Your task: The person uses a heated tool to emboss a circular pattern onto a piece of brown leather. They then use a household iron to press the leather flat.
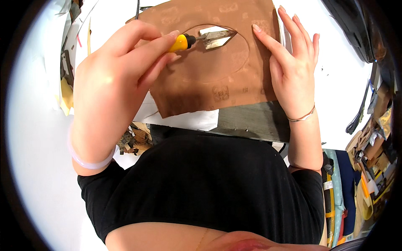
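Note:
My left hand (125, 67) grips a tool with a yellow-and-black handle (180, 42). Its metal end (209, 36) points right, over a pale angular patch (215, 44) inside an oval outline on a brown sheet (201, 94); I cannot tell whether the patch is a separate piece or an opening. My right hand (293, 67) is open at the sheet's right side, index fingertip on it near the oval, other fingers spread toward the edge. The brown sheet is printed with faint marks and overlaps white paper (188, 121) and a dark board (247, 121).
The white worktable (335, 92) holds a black object (347, 25) at the upper right and a dark cord (356, 121). Piled scraps and tools (377, 154) crowd the right edge, beside rolled materials (347, 188). More scraps (67, 98) line the left side.

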Demonstrator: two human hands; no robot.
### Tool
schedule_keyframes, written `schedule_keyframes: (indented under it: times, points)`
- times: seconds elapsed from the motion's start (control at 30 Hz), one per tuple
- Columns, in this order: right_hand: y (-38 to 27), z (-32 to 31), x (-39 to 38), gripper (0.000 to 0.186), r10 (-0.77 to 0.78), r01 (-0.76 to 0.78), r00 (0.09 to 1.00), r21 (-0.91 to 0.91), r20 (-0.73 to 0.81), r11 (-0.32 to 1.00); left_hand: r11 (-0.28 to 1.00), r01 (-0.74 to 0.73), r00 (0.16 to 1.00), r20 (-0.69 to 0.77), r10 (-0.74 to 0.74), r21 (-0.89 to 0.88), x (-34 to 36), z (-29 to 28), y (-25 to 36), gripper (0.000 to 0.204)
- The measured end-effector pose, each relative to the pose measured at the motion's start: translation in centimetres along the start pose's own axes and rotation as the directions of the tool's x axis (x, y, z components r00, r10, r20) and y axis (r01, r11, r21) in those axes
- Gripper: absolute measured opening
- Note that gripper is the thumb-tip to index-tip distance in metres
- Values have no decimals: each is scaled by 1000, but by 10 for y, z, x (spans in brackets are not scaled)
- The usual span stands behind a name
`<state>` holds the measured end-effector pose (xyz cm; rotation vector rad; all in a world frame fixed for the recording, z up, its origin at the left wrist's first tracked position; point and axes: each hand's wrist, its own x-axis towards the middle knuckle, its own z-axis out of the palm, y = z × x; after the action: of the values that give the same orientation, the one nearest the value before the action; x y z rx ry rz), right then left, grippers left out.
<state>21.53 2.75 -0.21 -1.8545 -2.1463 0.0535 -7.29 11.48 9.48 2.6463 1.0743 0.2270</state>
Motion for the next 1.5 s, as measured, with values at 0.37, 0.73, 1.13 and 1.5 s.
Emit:
schedule_keyframes:
  times: [0.37, 0.73, 1.13, 1.5]
  points:
    - [-8, -6, 3, 49, 31, -30, 1000, 80, -2, 996, 975, 211, 973, 107, -203, -69, -9, -2, 19, 31]
    - [-7, -6, 2, 48, 53, -51, 999, 167, -8, 985, 978, 200, 979, 57, -197, -60, -14, 0, 14, 30]
    - [-8, -10, 3, 54, 32, -35, 999, 91, 30, 995, 994, 84, 995, 63, -80, -74, -2, -3, 2, 28]
    - [-4, -8, 3, 53, 24, -27, 999, 76, 43, 997, 996, 77, 994, 87, -72, -49, 7, -7, 0, 26]
